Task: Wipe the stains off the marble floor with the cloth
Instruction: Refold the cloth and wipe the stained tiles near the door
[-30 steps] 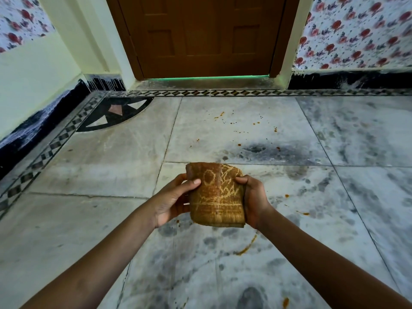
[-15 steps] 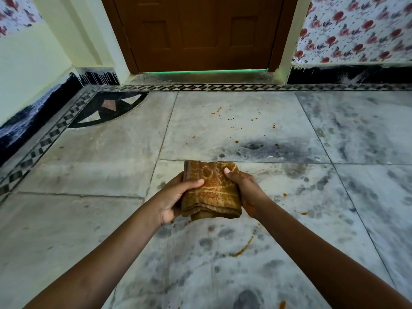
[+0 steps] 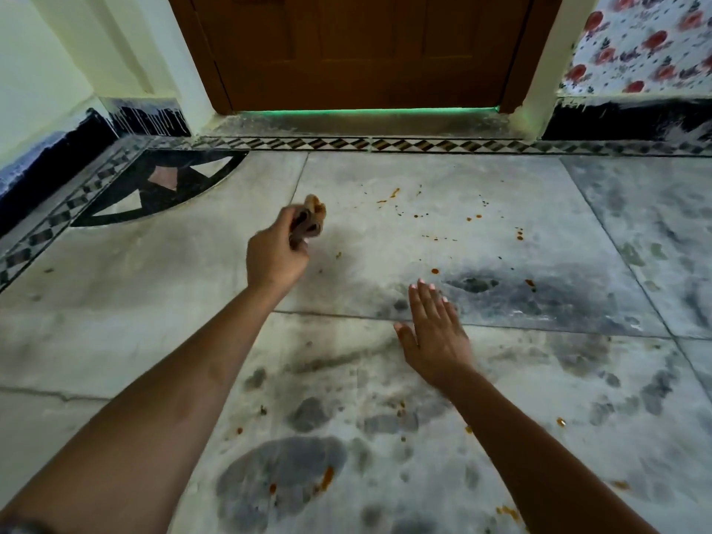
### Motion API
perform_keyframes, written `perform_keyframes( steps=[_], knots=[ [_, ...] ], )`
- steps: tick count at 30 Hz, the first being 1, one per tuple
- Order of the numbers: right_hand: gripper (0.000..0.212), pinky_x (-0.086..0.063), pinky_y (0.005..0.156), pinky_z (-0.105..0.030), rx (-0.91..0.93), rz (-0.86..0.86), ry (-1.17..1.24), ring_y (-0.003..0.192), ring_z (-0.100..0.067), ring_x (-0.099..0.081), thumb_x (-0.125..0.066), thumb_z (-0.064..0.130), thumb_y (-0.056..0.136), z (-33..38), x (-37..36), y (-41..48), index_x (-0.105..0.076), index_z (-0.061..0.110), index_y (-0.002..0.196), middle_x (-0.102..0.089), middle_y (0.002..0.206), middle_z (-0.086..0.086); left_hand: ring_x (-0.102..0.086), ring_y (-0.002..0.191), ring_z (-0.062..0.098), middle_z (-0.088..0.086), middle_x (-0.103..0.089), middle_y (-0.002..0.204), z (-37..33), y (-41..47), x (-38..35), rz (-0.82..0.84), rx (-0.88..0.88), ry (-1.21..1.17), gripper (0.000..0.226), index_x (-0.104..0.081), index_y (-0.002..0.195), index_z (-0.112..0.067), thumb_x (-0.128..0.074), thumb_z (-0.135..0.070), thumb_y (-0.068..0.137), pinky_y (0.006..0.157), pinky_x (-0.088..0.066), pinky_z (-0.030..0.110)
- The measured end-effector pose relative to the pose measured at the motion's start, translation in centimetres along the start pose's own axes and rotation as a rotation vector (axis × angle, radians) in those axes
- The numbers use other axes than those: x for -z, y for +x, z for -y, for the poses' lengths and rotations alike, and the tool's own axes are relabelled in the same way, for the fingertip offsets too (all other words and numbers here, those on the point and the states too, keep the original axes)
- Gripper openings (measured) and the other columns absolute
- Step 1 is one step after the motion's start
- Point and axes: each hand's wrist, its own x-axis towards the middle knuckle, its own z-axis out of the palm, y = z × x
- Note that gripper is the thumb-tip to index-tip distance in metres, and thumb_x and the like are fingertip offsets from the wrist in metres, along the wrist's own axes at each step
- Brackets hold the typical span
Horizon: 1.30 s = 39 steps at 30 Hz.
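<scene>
Right hand [image 3: 433, 333] is nearest. It is open and flat, palm down, fingers straight and close together, pointing away over the marble floor [image 3: 115, 294]. Whether it touches the floor is hard to tell. Farther off, to the left, the left hand [image 3: 275, 256] reaches out with its fingers curled tight round the cloth [image 3: 311, 217]. The cloth is brown, bunched up and blurry, and it pokes out of the far side of the fist. Small orange stains [image 3: 393, 194] dot the floor to the right of the cloth. A brown door [image 3: 362, 48] stands at the far end.
</scene>
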Motion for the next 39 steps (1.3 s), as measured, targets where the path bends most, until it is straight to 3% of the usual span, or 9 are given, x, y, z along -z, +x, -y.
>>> perform_keyframes(
  steps=[4,7,9,11,15,19,27,34,39],
  knots=[
    [0.08,0.017,0.111,-0.024,-0.004,-0.083,-0.003,0.143,-0.011,0.012,0.004,0.056,0.081,-0.6,-2.5,2.3,0.004,0.014,0.149,0.006,0.158,-0.003,-0.064,0.104,0.028,0.007,-0.07,0.111,3.8,-1.7,-4.2,0.226,-0.171,0.014,0.048,-0.062,0.122,-0.026,-0.046,-0.042,0.08,0.103,-0.038,0.048],
    [0.08,0.013,0.113,-0.025,-0.028,-0.12,-0.034,0.145,-0.013,0.004,0.001,0.056,0.082,-0.8,-3.0,2.6,-0.003,0.014,0.15,0.001,0.158,-0.003,-0.062,0.108,0.025,0.008,-0.07,0.111,4.8,-2.0,-5.0,0.131,-0.217,0.083,0.056,-0.066,0.117,-0.023,-0.032,-0.05,0.081,0.113,-0.02,0.049],
    [0.078,0.008,0.115,-0.026,-0.036,-0.125,-0.024,0.145,-0.015,-0.002,-0.005,0.056,0.084,-0.6,-3.0,2.8,-0.01,0.013,0.15,-0.005,0.158,-0.004,-0.051,0.124,0.026,0.007,-0.06,0.129,5.1,-0.1,-5.5,0.12,-0.18,0.193,0.063,-0.054,0.13,-0.027,-0.027,-0.061,0.084,0.113,-0.012,0.049],
    [0.075,0.004,0.115,-0.027,-0.058,-0.124,-0.009,0.145,-0.017,-0.009,-0.012,0.053,0.087,-0.4,-2.9,2.7,-0.018,0.011,0.149,-0.013,0.157,-0.007,-0.019,0.143,0.028,0.0,-0.026,0.155,4.6,2.4,-7.1,0.333,-0.082,0.318,0.073,-0.028,0.144,-0.039,-0.024,-0.074,0.08,0.113,-0.006,0.052],
    [0.072,0.001,0.116,-0.028,-0.071,-0.098,0.003,0.144,-0.019,-0.013,-0.019,0.051,0.089,-0.4,-2.6,2.8,-0.023,0.01,0.148,-0.018,0.156,-0.008,0.005,0.145,0.033,-0.006,0.003,0.16,3.1,2.7,-9.8,0.516,-0.129,0.467,0.077,-0.002,0.146,-0.047,-0.019,-0.081,0.079,0.113,-0.003,0.056],
    [0.069,-0.003,0.116,-0.031,-0.084,-0.081,0.004,0.143,-0.021,-0.017,-0.026,0.047,0.09,-0.3,-2.4,2.7,-0.025,0.007,0.147,-0.022,0.154,-0.011,-0.001,0.146,0.032,-0.004,-0.002,0.16,5.9,-0.6,-6.6,0.495,-0.366,0.527,0.08,-0.002,0.147,-0.044,-0.002,-0.081,0.076,0.113,0.003,0.053],
    [0.069,-0.006,0.116,-0.034,-0.08,-0.087,-0.008,0.143,-0.023,-0.018,-0.029,0.045,0.089,-0.3,-2.6,3.0,-0.027,0.005,0.146,-0.023,0.154,-0.013,0.005,0.145,0.035,-0.001,0.006,0.16,3.4,7.7,-11.5,0.479,-0.028,0.465,0.066,-0.002,0.148,-0.043,-0.021,-0.068,0.089,0.114,-0.001,0.058],
    [0.069,-0.008,0.116,-0.035,-0.095,-0.083,-0.009,0.143,-0.024,-0.02,-0.031,0.045,0.089,-0.3,-2.5,3.0,-0.028,0.005,0.146,-0.024,0.153,-0.014,-0.003,0.146,0.033,0.002,-0.003,0.16,5.3,-0.2,-7.4,0.497,-0.402,0.507,0.079,-0.005,0.148,-0.039,-0.006,-0.078,0.08,0.114,0.0,0.056],
    [0.069,-0.011,0.116,-0.037,-0.095,-0.09,-0.011,0.142,-0.025,-0.023,-0.032,0.044,0.088,-0.2,-2.7,3.0,-0.03,0.005,0.145,-0.027,0.152,-0.014,-0.005,0.146,0.03,0.003,-0.003,0.16,5.9,6.9,-9.4,0.45,-0.152,0.541,0.073,-0.007,0.148,-0.041,-0.013,-0.075,0.084,0.115,0.002,0.053]
  ],
)
